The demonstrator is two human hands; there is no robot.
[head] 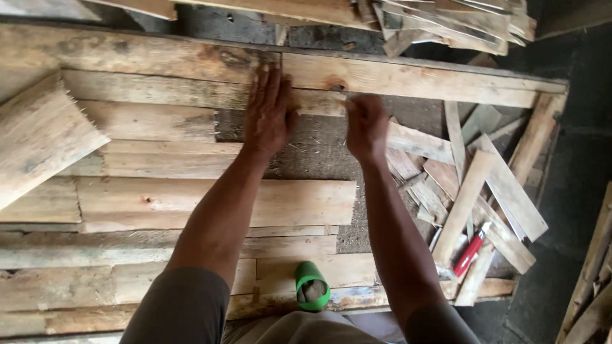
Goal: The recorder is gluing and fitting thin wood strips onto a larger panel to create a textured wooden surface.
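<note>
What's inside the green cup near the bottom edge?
The green cup lies on the planks, mouth toward the camera. Something greyish-brown fills it; what it is, and anything behind it, is hidden.

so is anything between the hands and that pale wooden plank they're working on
Nothing visible. The left hand lies flat on the pale wooden plank, and the right hand, closed in a fist, rests at the plank's end. I cannot tell if the fist holds anything.

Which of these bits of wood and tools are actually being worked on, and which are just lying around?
In use:
left hand pressed flat on a plank
right hand closed at that plank's end, pinching something too small to tell

Lying about:
green cup at the near edge
red-handled tool
loose offcuts on the right
stacked slats at the top
</note>
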